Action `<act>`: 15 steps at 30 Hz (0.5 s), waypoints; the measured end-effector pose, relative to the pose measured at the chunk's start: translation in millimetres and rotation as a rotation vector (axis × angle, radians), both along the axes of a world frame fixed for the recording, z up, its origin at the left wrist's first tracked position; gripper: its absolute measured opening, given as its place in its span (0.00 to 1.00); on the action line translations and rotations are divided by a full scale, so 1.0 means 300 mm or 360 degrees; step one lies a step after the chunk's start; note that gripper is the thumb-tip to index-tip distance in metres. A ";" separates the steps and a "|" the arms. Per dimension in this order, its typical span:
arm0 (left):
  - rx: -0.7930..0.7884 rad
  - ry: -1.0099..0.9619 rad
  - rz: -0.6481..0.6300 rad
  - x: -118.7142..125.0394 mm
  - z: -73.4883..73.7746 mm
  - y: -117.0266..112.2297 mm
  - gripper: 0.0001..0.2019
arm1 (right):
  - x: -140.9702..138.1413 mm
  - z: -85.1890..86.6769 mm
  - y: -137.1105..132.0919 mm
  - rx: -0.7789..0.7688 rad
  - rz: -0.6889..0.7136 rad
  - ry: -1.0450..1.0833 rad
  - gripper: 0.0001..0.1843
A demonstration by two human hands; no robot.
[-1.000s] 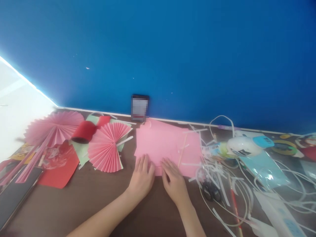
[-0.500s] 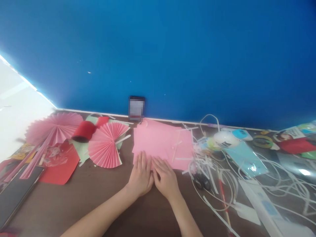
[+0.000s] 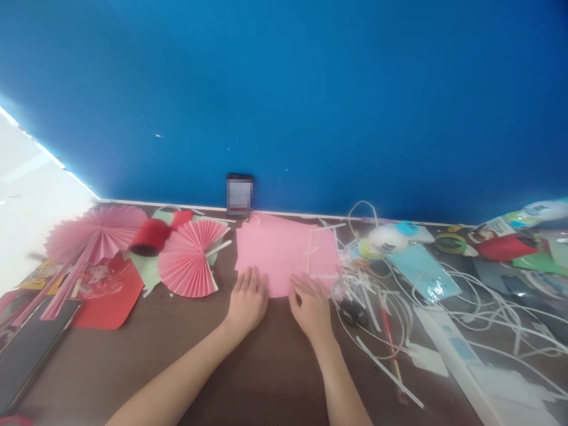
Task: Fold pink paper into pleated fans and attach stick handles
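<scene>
A pink paper sheet (image 3: 277,251) lies flat on the brown table (image 3: 266,378) against the blue wall. My left hand (image 3: 246,299) rests palm down on the sheet's near left edge, fingers stretched out. My right hand (image 3: 310,305) lies flat on the near edge a little to the right, fingers also extended. A gap of paper shows between the two hands. Neither hand holds anything.
Pleated pink fans (image 3: 193,260) (image 3: 95,231), a red roll (image 3: 148,236) and red paper (image 3: 104,296) lie at left. A small dark device (image 3: 239,195) leans on the wall. White paper strips (image 3: 381,307), scissors (image 3: 352,310), a white dispenser (image 3: 390,236) and packets clutter the right.
My hands were side by side half a second ago; they have slid apart along the sheet's near edge. The view has shifted to the right.
</scene>
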State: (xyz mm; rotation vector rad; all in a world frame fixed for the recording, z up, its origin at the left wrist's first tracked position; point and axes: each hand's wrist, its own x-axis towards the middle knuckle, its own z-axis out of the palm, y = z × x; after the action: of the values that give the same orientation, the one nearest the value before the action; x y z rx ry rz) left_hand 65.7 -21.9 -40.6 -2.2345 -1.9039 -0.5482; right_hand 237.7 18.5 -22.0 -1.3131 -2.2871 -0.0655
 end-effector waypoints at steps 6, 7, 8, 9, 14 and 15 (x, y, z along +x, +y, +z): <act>0.0121 -0.0043 -0.0024 -0.038 -0.001 0.023 0.10 | -0.041 0.004 0.004 0.0004 0.0030 -0.0022 0.10; 0.0127 -0.0039 -0.0031 -0.039 0.002 0.023 0.10 | -0.043 0.002 0.008 0.0009 0.0080 -0.0028 0.10; 0.0129 -0.0033 -0.0036 -0.040 0.004 0.022 0.09 | -0.043 -0.002 0.012 0.0012 0.0151 -0.0024 0.10; 0.0127 -0.0028 -0.0041 -0.040 0.006 0.021 0.09 | -0.042 -0.006 0.016 0.0008 0.0227 -0.0010 0.10; 0.0085 -0.0036 -0.0046 -0.042 0.011 0.018 0.09 | -0.036 -0.032 0.028 -0.0034 0.0367 0.0020 0.11; 0.0072 -0.0046 -0.0048 -0.044 0.011 0.017 0.09 | -0.037 -0.032 0.028 -0.0030 0.0365 -0.0006 0.12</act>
State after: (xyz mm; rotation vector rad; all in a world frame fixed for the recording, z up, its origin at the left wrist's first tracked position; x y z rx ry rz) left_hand 52.6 -16.7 -37.4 -2.2427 -1.8548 -0.6244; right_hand 226.7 27.0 -31.7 -1.0518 -2.4302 0.0321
